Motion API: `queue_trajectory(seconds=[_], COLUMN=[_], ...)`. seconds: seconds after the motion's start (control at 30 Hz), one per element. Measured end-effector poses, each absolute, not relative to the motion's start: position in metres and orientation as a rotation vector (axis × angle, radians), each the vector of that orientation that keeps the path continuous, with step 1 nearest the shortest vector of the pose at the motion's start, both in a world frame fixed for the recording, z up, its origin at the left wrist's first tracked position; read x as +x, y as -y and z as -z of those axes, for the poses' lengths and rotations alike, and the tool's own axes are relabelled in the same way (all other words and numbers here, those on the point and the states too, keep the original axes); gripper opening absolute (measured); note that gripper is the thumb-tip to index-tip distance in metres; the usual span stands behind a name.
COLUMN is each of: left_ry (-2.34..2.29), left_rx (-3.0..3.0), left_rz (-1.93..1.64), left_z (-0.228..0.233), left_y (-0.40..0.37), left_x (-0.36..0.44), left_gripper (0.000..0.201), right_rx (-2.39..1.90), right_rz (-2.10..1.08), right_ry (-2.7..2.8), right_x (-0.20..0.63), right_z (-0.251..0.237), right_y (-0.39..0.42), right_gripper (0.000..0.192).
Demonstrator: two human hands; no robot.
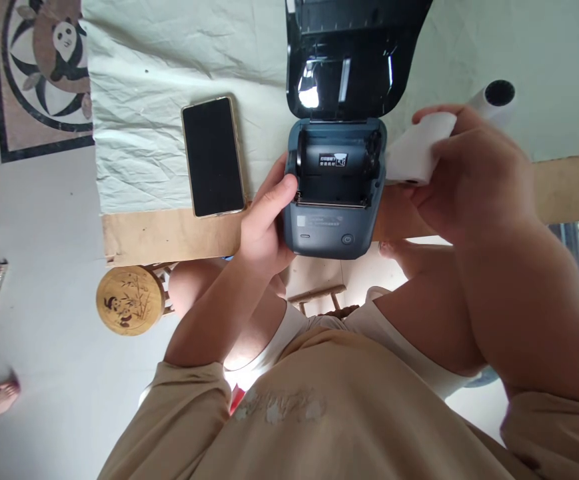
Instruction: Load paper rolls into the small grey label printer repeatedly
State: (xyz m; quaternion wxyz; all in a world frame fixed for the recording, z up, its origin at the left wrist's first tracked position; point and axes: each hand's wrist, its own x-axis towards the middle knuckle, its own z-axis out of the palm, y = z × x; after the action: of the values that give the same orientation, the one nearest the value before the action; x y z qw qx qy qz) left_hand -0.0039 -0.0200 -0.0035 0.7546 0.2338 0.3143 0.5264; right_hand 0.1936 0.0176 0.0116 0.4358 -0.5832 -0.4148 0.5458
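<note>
My left hand [268, 223] grips the left side of a small dark blue-grey label printer [330, 230], its thumb on the rim. The printer's glossy black lid [344, 73] stands wide open at the far side, and no roll sits in the bay. To the right of the printer, my right hand [479, 170], slightly blurred, is closed on a white paper roll [414, 153] that is close to the printer's right wall. Behind that hand is a second white roll [482, 103] with a dark core end, partly hidden by the fingers.
A phone [214, 157] with a dark screen lies left of the printer on a pale green cloth [144, 100]. The table's bare wooden edge [154, 237] runs along the near side. A round wooden stool [130, 300] stands below at left. Another person's foot [6, 397] shows at far left.
</note>
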Motion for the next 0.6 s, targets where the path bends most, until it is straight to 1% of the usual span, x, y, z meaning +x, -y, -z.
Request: queue_trajectory(seconds=[0.1,0.2,0.27,0.47,0.6], left_ry=[-0.673,-0.652,-0.630,-0.616,-0.633], left_rx=[0.505,0.495,0.504,0.548,0.533], left_rz=[-1.151,-1.149,-1.145,-1.176,-1.165], left_z=[0.0050,0.0056,0.0052,0.0028,0.0024], left_y=[0.0204,0.0190,0.0180,0.0164,0.0163], left_x=[-0.0046,-0.0042,-0.0038,-0.0023,-0.0011], left_gripper=[0.032,0.030,0.031,0.022,0.022], right_rx=[-1.435,-1.351,-1.353,-1.337,-1.345], right_rz=[-1.475,-1.559,-1.577,-1.599,-1.595], right_ry=[1.027,1.042,1.010,1.018,0.966], right_x=[0.1898,0.1875,0.1878,0.1901,0.1880], right_z=[-0.0182,-0.0224,-0.0222,-0.0155,-0.0152], right_y=[-0.0164,-0.0145,-0.0144,-0.0159,-0.0151], right_gripper=[0.029,0.037,0.037,0.024,0.020])
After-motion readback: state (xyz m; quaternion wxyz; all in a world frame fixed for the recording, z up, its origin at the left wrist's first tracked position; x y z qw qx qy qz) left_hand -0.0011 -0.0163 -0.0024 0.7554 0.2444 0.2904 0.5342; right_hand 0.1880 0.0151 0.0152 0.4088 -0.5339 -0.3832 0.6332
